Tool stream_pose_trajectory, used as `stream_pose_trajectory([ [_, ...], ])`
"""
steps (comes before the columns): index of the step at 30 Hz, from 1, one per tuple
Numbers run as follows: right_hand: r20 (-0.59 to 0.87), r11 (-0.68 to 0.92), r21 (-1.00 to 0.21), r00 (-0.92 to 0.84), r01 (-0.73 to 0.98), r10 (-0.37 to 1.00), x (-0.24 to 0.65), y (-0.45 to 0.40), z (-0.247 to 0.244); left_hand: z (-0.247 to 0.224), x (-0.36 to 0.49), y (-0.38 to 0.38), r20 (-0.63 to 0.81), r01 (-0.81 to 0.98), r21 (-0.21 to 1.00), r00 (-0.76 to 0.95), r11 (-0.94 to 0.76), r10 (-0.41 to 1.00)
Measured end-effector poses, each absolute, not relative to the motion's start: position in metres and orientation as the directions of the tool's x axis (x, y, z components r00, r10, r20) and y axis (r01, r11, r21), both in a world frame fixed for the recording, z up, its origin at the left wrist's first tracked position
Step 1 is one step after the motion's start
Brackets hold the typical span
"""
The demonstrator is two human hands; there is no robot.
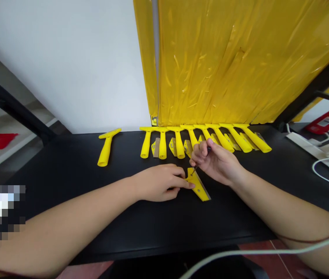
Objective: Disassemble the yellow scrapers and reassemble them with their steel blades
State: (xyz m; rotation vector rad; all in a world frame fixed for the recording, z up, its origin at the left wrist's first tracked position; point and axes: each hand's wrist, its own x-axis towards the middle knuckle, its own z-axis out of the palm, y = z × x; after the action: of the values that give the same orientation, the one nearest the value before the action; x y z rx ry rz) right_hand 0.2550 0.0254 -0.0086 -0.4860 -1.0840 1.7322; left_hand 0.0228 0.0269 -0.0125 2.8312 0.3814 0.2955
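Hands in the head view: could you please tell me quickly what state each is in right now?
Left hand: closed, holding the yellow scraper, a finger on its head.
Right hand: closed, holding a thin-shafted screwdriver, tip at the scraper's head.

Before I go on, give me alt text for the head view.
The right hand holds a thin-shafted tool to a yellow blade-edged piece, which the left hand touches, above a black tabletop. Behind lies a row of yellow T-shaped handles, with another handle apart to the left.
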Motion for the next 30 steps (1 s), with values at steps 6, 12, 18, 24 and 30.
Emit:
stream_pose_trajectory([
  [6,0.196,0.031,-0.802,-0.215,-0.597,0.957,0.242,0.013,-0.009,-0.014,0.023,0.026,0.177,0.239,0.291,0.938,-0.926,0.298],
  [12,0.175,-0.007,-0.84,-0.282,-0.543,0.943,0.245,0.019,-0.01,-0.011,0.022,0.025,0.173,0.248,0.268,0.938,-0.931,0.3],
  [18,0.152,-0.061,-0.774,-0.279,-0.63,0.948,0.251,0.019,-0.002,-0.01,0.022,0.021,0.106,0.287,0.16,0.946,-0.944,0.306],
  [24,0.165,-0.133,-0.803,-0.43,-0.581,0.887,0.261,0.019,0.004,-0.008,0.024,0.019,0.097,0.297,0.178,0.944,-0.938,0.317],
  [30,0.218,-0.055,-0.821,-0.4,-0.569,0.89,0.261,0.019,0.004,-0.008,0.022,0.019,0.115,0.302,0.204,0.937,-0.931,0.329],
])
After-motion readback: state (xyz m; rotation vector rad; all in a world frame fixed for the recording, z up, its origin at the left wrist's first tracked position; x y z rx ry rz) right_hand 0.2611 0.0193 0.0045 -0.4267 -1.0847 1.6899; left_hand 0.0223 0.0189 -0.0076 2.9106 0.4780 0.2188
